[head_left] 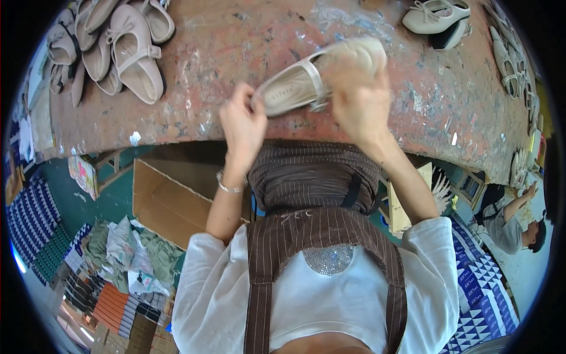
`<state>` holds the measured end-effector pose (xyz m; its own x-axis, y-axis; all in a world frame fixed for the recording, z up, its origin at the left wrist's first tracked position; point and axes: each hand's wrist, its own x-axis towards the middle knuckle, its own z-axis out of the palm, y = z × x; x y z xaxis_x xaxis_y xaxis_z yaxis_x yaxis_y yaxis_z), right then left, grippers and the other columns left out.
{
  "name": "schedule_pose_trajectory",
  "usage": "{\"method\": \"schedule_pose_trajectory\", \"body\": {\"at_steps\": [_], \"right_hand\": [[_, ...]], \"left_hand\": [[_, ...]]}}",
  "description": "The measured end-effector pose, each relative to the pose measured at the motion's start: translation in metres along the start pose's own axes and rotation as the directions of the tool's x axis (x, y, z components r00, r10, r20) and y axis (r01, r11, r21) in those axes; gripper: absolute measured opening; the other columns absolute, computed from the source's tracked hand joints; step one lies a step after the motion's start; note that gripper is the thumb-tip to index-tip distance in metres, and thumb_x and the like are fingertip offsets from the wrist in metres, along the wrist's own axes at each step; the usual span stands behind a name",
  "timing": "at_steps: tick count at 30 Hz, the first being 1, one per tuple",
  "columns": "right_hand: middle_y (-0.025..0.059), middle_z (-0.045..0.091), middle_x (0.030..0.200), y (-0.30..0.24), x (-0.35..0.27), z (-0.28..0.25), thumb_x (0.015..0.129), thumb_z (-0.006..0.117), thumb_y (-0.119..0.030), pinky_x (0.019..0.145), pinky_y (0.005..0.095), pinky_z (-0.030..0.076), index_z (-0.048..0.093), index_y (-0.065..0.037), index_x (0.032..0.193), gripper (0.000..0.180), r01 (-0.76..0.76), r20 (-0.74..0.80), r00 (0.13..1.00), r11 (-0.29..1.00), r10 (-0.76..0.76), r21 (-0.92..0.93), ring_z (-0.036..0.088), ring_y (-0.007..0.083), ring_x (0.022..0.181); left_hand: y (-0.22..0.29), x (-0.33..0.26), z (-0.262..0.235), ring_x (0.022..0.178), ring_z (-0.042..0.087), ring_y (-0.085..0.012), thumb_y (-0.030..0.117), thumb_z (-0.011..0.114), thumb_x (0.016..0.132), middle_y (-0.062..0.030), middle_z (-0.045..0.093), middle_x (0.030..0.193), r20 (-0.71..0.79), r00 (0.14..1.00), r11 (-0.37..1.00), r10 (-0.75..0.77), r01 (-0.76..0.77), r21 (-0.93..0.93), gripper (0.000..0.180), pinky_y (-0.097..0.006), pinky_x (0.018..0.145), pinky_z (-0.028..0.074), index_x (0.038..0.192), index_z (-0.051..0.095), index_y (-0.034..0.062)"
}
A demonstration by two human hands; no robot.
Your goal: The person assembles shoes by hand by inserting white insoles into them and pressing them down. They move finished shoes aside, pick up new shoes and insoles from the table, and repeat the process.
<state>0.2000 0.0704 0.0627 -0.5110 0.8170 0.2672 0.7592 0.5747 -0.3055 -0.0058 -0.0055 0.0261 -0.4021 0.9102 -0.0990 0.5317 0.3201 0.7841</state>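
A cream strapped flat shoe (290, 93) is tilted over the near part of the worktable, its heel to the left and its toe to the upper right. My left hand (243, 123) pinches the heel rim between thumb and fingers. Over the strap and toe is my right hand (361, 106), smeared by motion. Its fingers are too blurred to show whether they grip the shoe or hold anything. The strap crosses the shoe's opening, and a small buckle or tab hangs at its near side.
The reddish, paint-worn worktable (194, 76) carries a pile of beige strapped shoes (137, 59) at left. A bow-trimmed pair (435, 17) and more shoes (508, 68) lie at right. Below stands an open cardboard box (171, 200). A co-worker (510, 227) is at far right.
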Motion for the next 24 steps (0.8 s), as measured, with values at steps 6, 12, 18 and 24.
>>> {"method": "schedule_pose_trajectory", "body": {"at_steps": [6, 12, 18, 24], "right_hand": [[0.0193, 0.065, 0.109, 0.040, 0.059, -0.017, 0.081, 0.072, -0.023, 0.085, 0.0426, 0.050, 0.068, 0.001, 0.102, 0.032, -0.264, -0.024, 0.954, 0.873, 0.300, 0.409, 0.065, 0.0357, 0.096], [0.0234, 0.060, 0.124, -0.024, -0.029, -0.023, 0.076, 0.058, 0.000, 0.115, 0.0558, 0.026, 0.056, 0.003, 0.100, 0.025, -0.001, 0.089, 0.996, 0.988, -0.013, 0.155, 0.059, 0.0395, 0.116], [0.0182, 0.065, 0.106, -0.006, 0.041, 0.034, 0.080, 0.054, 0.002, 0.117, 0.0531, 0.023, 0.055, 0.005, 0.114, 0.034, -0.067, 0.162, 0.983, 0.990, 0.087, -0.125, 0.064, 0.0322, 0.104], [0.0237, 0.062, 0.121, -0.016, -0.012, 0.046, 0.080, 0.054, -0.005, 0.114, 0.0550, 0.029, 0.054, 0.011, 0.127, 0.049, 0.061, -0.064, 0.996, 0.998, -0.061, -0.011, 0.058, 0.0379, 0.120]], "left_hand": [[0.048, -0.064, 0.039, 0.062, 0.063, -0.0293, 0.023, 0.074, 0.082, -0.0099, 0.061, 0.066, 0.161, 0.974, 0.958, 0.157, -0.189, 0.215, 0.026, -0.042, 0.053, 0.047, 0.075, 0.054, 0.0079], [0.052, -0.074, 0.066, 0.129, 0.043, -0.0389, 0.023, 0.068, 0.080, -0.0174, 0.054, 0.133, 0.345, 0.797, 0.763, 0.495, -0.589, 0.266, 0.054, -0.062, 0.110, 0.027, 0.130, 0.058, 0.0046], [0.035, -0.069, 0.084, 0.127, 0.047, -0.0345, 0.017, 0.061, 0.085, -0.0172, 0.059, 0.125, 0.293, 0.781, 0.716, 0.552, -0.624, 0.314, 0.042, -0.060, 0.106, 0.034, 0.121, 0.060, -0.0040], [0.022, -0.075, 0.087, 0.122, 0.050, -0.0357, 0.012, 0.061, 0.079, -0.0170, 0.062, 0.115, 0.243, 0.784, 0.749, 0.572, -0.620, 0.235, 0.037, -0.055, 0.102, 0.038, 0.113, 0.065, -0.0031]]}}
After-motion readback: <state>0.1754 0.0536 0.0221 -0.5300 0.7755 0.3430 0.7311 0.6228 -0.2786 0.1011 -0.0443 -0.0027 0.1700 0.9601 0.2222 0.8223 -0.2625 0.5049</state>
